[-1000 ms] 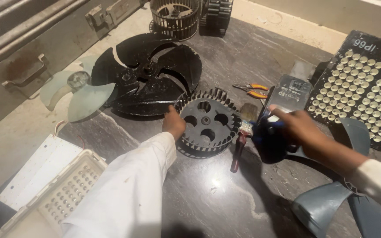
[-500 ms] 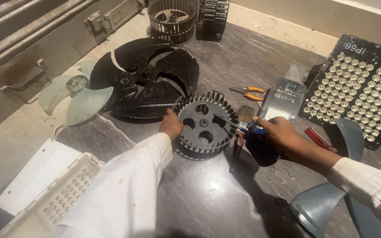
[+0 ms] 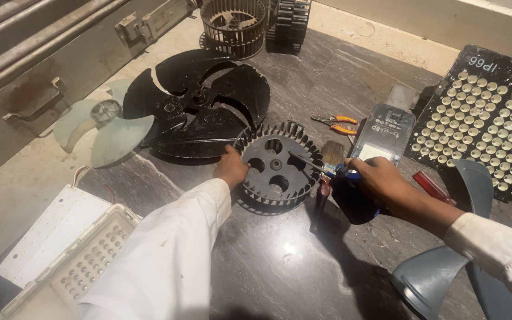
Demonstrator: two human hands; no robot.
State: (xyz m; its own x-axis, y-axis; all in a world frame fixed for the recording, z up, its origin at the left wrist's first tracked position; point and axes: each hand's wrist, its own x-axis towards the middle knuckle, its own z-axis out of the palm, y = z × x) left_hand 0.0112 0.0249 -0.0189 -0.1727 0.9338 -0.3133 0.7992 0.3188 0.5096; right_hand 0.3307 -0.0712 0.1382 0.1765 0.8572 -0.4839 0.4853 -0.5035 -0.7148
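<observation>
Lying on the dark stone table [image 3: 280,261]: big black fan blade [image 3: 208,106] at the back, with the round black blower wheel [image 3: 277,169] just in front, touching its edge. LED panel [image 3: 487,118] far right, grey fan blade [image 3: 445,266] near right, white LED tray [image 3: 72,266] near left. Left hand [image 3: 230,169] curled, gripping the wheel's left rim. Right hand [image 3: 380,181] closed around a blue-handled screwdriver [image 3: 321,168], tip over the wheel's face. Paintbrush [image 3: 327,178] lies beside the wheel, pliers [image 3: 336,123] behind it.
</observation>
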